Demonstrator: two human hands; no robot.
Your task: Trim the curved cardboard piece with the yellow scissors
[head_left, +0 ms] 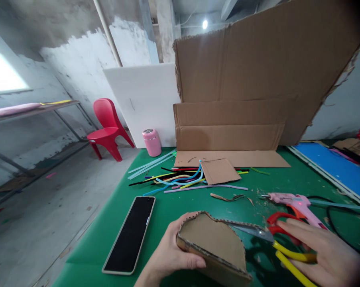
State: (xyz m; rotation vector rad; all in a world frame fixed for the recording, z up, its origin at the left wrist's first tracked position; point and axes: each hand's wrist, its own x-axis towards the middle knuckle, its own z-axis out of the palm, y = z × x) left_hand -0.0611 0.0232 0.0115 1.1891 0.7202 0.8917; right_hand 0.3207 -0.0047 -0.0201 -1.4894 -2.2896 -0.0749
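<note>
My left hand (173,254) is closed around a small cardboard piece (211,239) with a curved top edge and a thick side wall. My right hand (326,247) grips red-handled scissors (253,230), their metal blades reaching left along the cardboard's far edge. Whether the blades bite into it is hard to tell. Just below the scissors are two yellow tool handles (293,255), close under my right fingers; I cannot tell if they are held. Beyond the right hand lies a pink glue gun (299,203) with its cable. A twisted cardboard scrap (227,197) rests behind the held piece.
A phone (130,235) lies left on the green table (90,247). Colourful pipe cleaners (180,177) and a square cardboard piece (220,170) lie farther back. A tall cardboard sheet (242,71), white board (146,99) and pink canister (152,142) stand behind. A red chair (108,129) stands left.
</note>
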